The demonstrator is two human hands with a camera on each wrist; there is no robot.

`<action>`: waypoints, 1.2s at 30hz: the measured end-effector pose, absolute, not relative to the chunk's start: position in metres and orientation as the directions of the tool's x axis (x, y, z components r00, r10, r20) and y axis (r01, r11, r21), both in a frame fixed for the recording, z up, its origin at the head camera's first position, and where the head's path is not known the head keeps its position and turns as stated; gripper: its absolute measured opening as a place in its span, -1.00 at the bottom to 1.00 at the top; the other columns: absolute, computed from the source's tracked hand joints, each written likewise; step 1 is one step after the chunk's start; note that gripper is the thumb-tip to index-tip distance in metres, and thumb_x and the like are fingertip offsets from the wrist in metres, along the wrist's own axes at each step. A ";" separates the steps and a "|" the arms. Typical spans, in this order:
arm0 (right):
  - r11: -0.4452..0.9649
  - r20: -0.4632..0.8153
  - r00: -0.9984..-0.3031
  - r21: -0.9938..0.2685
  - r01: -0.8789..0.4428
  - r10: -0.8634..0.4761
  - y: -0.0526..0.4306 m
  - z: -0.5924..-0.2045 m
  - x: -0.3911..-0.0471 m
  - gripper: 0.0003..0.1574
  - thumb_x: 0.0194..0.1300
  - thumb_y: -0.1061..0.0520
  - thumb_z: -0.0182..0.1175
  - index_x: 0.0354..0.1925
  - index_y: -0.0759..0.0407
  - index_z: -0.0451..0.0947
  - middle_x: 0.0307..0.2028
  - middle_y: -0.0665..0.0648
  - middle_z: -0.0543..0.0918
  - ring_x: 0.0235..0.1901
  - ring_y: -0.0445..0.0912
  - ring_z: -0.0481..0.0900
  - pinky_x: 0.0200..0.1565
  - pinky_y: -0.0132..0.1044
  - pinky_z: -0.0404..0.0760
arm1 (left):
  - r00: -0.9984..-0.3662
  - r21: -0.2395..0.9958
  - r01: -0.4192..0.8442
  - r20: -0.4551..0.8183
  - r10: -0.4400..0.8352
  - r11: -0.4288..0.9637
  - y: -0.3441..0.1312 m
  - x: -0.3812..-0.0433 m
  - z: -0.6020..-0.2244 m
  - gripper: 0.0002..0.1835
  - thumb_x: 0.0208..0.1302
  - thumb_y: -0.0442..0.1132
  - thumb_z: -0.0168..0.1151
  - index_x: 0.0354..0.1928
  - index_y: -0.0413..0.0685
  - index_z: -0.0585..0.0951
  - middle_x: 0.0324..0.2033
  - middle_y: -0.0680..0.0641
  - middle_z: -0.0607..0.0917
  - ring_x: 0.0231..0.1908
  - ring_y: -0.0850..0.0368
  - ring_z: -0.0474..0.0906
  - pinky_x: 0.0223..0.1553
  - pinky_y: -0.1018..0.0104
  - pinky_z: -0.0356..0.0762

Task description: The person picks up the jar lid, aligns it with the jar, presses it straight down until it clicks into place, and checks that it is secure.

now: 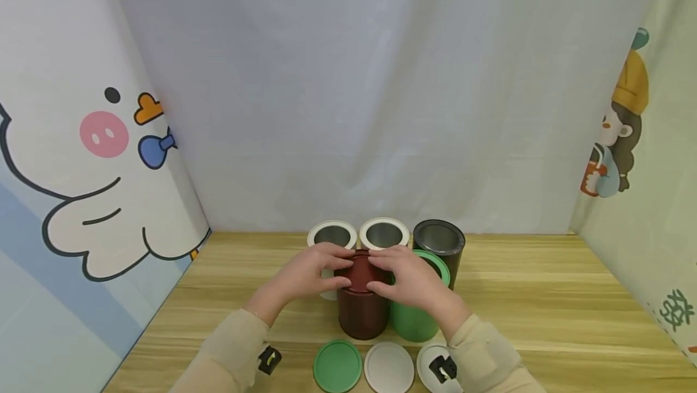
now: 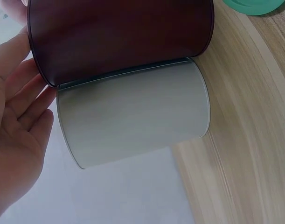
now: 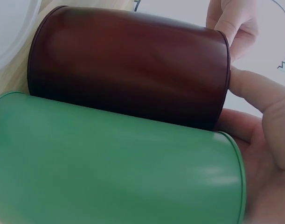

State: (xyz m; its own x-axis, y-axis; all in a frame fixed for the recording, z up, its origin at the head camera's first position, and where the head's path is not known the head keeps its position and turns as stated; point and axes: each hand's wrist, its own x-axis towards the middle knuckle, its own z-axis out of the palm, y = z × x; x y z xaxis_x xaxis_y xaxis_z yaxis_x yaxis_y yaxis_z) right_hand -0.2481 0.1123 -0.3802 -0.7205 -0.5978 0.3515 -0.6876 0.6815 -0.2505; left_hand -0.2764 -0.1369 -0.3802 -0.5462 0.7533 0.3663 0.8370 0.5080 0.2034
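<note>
Dark red can (image 1: 363, 318) upright on the wood-grain table (image 1: 544, 314), front row, directly left of the green can (image 1: 415, 321); its dark red lid (image 1: 360, 275) covers the top; left hand (image 1: 313, 269) and right hand (image 1: 409, 278) rest on this lid from opposite sides, fingers extended and slightly spread, thumbs toward the near edge; the hands are apart, with red surface visible between them; force of contact cannot be told; left wrist view: white can (image 2: 137, 114) just beside the dark red one, fingers near its top edge; behind, a second white can (image 1: 384, 222) and a black can (image 1: 451, 254), both open-topped; near side of table: green lid (image 1: 337, 367), white lid (image 1: 389, 367) and another white lid (image 1: 426, 358), in a row, the last partly hidden at the right sleeve (image 1: 487, 350).
</note>
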 end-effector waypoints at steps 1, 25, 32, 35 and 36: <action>0.684 0.350 -0.722 -0.248 -0.686 -0.597 0.112 -0.380 -0.248 -0.44 0.27 -0.01 0.36 0.13 0.30 0.62 0.16 0.21 0.61 0.17 0.14 0.50 0.21 0.02 0.45 | -0.550 0.208 0.834 0.364 0.751 0.510 -0.137 -0.276 -0.380 -0.61 0.24 -0.17 0.42 0.04 -0.26 0.70 0.14 -0.14 0.64 0.15 -0.07 0.53 0.16 0.08 0.50; 0.717 0.301 -0.750 -0.234 -0.657 -0.589 0.109 -0.372 -0.243 -0.45 0.30 -0.02 0.34 0.13 0.29 0.63 0.18 0.19 0.60 0.18 0.14 0.48 0.18 0.00 0.48 | -0.586 0.230 0.810 0.321 0.744 0.540 -0.133 -0.273 -0.375 -0.65 0.24 -0.18 0.42 0.00 -0.24 0.73 0.14 -0.16 0.63 0.16 -0.08 0.52 0.16 0.08 0.50; 0.725 0.291 -0.752 -0.217 -0.654 -0.591 0.108 -0.370 -0.243 -0.46 0.29 -0.01 0.36 0.12 0.28 0.64 0.17 0.19 0.61 0.17 0.13 0.48 0.16 -0.01 0.50 | -0.588 0.224 0.809 0.323 0.742 0.543 -0.132 -0.270 -0.374 -0.66 0.23 -0.19 0.42 -0.02 -0.26 0.73 0.13 -0.17 0.64 0.15 -0.09 0.52 0.15 0.08 0.50; 0.726 0.286 -0.754 -0.220 -0.652 -0.591 0.107 -0.369 -0.243 -0.47 0.29 -0.01 0.36 0.11 0.28 0.64 0.17 0.19 0.61 0.17 0.13 0.48 0.16 -0.02 0.50 | -0.586 0.224 0.810 0.323 0.743 0.542 -0.132 -0.270 -0.374 -0.66 0.23 -0.20 0.42 -0.02 -0.26 0.73 0.13 -0.18 0.64 0.15 -0.09 0.52 0.15 0.08 0.50; 0.725 0.285 -0.754 -0.220 -0.652 -0.592 0.107 -0.369 -0.243 -0.47 0.29 -0.01 0.36 0.11 0.29 0.64 0.17 0.19 0.61 0.17 0.13 0.48 0.15 -0.02 0.51 | -0.586 0.223 0.811 0.323 0.744 0.541 -0.132 -0.270 -0.374 -0.66 0.23 -0.20 0.42 -0.02 -0.26 0.73 0.13 -0.18 0.64 0.15 -0.09 0.52 0.16 0.09 0.50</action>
